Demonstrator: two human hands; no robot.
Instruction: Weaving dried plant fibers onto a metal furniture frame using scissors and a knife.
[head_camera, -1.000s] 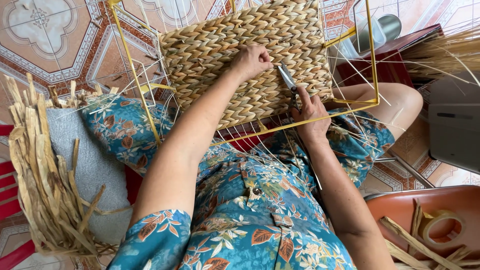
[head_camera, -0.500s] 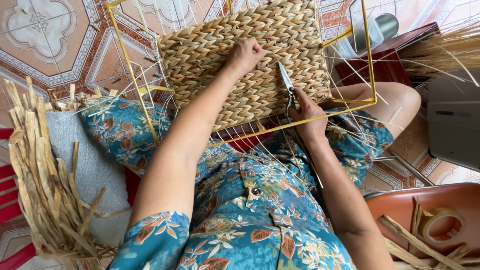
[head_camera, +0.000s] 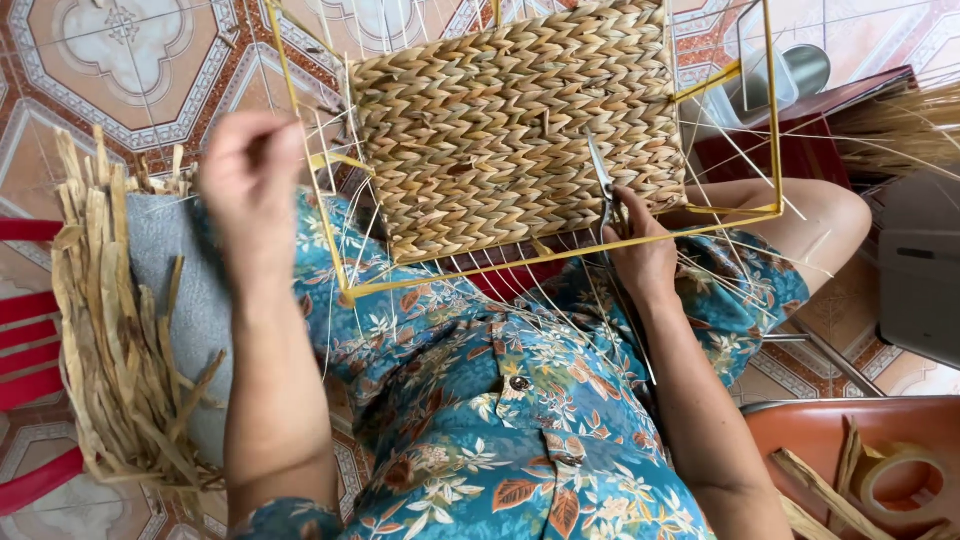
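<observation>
Straw-coloured plaiting filled most of the panel (head_camera: 510, 120) stretched in the yellow wire frame (head_camera: 560, 262) on the person's lap; by my reckoning the weaving itself was largely done, since the braid ran almost from edge to edge; what seemed left was tidying, for thin loose strands (head_camera: 500, 290) poked out along the frame's near edge and by its right side; the right hand (head_camera: 640, 255) was clamped on a pair of scissors (head_camera: 601, 180), blades lying flat on the panel near its right edge, tips pointing away from the body; the hand sat just at the frame's near right corner, touching the weave; the left hand (head_camera: 248, 175) hovered off the frame's left edge, apart from the panel, blurred, fingers curled together, and I couldn't tell whether it held anything; a bundle of dried fibre (head_camera: 110, 350) lay under that arm.
</observation>
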